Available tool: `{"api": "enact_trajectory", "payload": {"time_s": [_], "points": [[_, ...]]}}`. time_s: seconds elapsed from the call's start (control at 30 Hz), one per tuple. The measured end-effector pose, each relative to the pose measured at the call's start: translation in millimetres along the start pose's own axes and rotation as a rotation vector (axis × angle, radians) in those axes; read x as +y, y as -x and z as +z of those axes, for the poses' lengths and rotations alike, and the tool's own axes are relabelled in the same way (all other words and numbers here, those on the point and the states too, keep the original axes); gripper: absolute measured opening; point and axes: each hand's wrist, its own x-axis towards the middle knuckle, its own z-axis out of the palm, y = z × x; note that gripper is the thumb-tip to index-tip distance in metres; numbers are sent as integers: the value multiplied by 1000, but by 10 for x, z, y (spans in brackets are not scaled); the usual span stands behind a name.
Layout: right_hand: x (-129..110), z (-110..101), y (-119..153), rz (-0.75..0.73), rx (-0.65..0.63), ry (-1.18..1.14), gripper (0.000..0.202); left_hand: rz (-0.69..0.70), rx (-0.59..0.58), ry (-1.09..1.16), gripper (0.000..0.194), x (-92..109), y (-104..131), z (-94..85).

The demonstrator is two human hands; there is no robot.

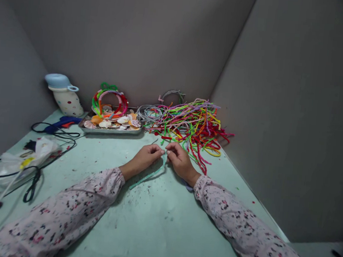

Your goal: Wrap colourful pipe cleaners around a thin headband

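Observation:
A pale green pipe cleaner (148, 177) hangs from the fingertips of both hands and trails down to the left over the tabletop. My left hand (145, 158) pinches near its upper end, thumb against forefinger. Close beside it, almost touching, my right hand (182, 164) is closed in a pinch at the same spot. The very tip between the fingers is too small to make out. Just beyond the hands lies a large tangled heap of coloured pipe cleaners (190, 124). A purplish piece (188, 186) shows partly under my right wrist.
A metal tray (111, 131) holds seashells (124, 120) and colourful pipe-cleaner rings (97, 102). Coiled grey wire (151, 113) lies beside it. A bottle (68, 101) stands at back left, with black cables (36, 180) and a plastic bag (45, 149) nearer. Grey partitions enclose the table (162, 231).

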Motion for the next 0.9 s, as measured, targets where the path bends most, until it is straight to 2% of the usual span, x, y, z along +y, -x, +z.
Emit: {"api": "enact_trajectory", "payload": {"time_s": [0.23,0.57,0.9], "points": [[8,-2,-5,11,1,-17,12,60,41,-132,30,44,5,15],[-23,-6,-11,15,4,-21,12,43,41,-40,29,-5,24,13],[15,-1,-17,19,-2,-35,12,135,103,-242,20,96,53,53]]}}
